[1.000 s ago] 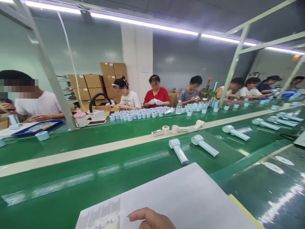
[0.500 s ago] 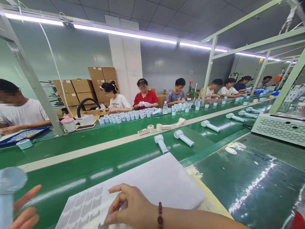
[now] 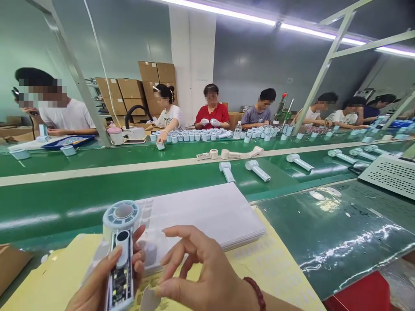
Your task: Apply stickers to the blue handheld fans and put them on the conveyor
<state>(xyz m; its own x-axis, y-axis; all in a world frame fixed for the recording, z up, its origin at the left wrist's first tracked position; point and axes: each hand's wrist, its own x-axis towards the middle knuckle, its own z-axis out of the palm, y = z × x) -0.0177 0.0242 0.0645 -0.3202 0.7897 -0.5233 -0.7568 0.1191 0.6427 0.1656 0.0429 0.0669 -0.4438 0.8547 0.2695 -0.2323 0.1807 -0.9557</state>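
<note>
My left hand (image 3: 97,280) grips a pale blue handheld fan (image 3: 120,242) upright at the lower left, its round head up and an open circuit board showing down the handle. Beside it my right hand (image 3: 207,276), with a dark bead bracelet at the wrist, has its fingers curled in a pinch near the fan handle; a small clear sticker seems to hang from the fingertips. Behind both hands lies a stack of white sticker sheets (image 3: 207,211) on yellow backing paper (image 3: 259,263).
A green conveyor belt (image 3: 97,190) carries several pale blue fans (image 3: 257,169) past. Several people sit along the far side with rows of small blue cups (image 3: 194,136). A white vented box (image 3: 389,172) stands at the right, cardboard boxes (image 3: 142,86) stacked behind.
My left hand has brought the fan up in front of me from the lower left edge. My right hand has lifted off the sticker sheet toward the fan. The view dipped downward.
</note>
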